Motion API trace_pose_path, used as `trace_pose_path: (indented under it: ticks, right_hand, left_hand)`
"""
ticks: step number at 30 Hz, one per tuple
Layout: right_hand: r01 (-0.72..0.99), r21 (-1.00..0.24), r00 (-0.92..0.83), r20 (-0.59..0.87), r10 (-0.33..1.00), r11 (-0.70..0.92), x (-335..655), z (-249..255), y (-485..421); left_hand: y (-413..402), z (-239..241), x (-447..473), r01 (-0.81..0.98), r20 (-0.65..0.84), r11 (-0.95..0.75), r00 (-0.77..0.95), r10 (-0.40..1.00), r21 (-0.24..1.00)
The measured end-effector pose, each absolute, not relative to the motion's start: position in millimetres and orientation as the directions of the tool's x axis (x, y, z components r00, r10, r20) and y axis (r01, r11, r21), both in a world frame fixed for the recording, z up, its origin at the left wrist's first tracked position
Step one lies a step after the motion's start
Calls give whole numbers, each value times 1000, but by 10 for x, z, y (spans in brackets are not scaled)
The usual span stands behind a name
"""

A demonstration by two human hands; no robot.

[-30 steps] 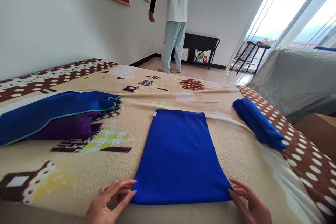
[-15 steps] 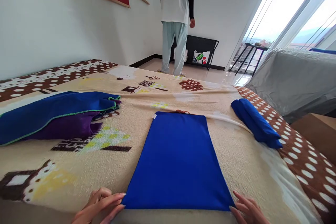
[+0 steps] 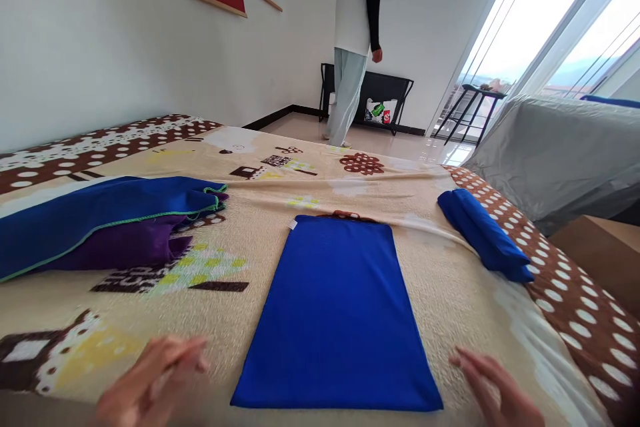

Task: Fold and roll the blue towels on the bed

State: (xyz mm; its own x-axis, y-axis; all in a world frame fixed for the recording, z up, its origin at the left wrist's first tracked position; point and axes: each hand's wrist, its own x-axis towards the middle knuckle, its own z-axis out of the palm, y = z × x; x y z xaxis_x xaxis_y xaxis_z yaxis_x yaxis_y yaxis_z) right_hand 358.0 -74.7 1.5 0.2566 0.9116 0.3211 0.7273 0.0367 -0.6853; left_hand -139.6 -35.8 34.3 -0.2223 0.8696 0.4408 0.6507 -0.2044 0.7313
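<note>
the bed (image 3: 465, 293) carries a beige patterned blanket with a brown dotted border. a flat folded blue towel (image 3: 336, 310) lies on it near the front edge. left of the towel lies a heap of blue and purple cloths (image 3: 100, 227); right of it, well apart, a rolled blue towel (image 3: 483, 235).

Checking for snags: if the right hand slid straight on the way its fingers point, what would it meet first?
Probably the near right corner of the flat blue towel; the right hand points up-left toward it, though depth is unclear.
</note>
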Motion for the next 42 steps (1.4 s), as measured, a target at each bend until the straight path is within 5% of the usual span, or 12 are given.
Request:
trace_pose_path:
  ticks: [5,13,22,28,37,42]
  right_hand:
    - [742,-669,174,134,976,-41,3370,385,786]
    - [831,-524,252,57,966,-186,2893,123,2230]
    - [848,-528,43,-12,999,-43,3236,7,2507]
    - [896,-443,57,64,996,-23,3357,-44,2531]
    - [960,-276,20,248,969,51,3376,-52,2545]
    - [971,-234,12,285,958,57,3426,-102,2609]
  left_hand:
    - [1021,775,-850,807,212,-96,-37,977,583]
    - [2424,328,-367,928,88,53,-92,992,370]
    - [2918,339,-647,890,-116,-158,228,967,429]
    - [3036,275,-680,847,-39,-243,295,955,472]
    - [2908,236,-489,880,238,-322,249,939,348]
    - [2861,108,-357,829,213,-453,402,890,327]
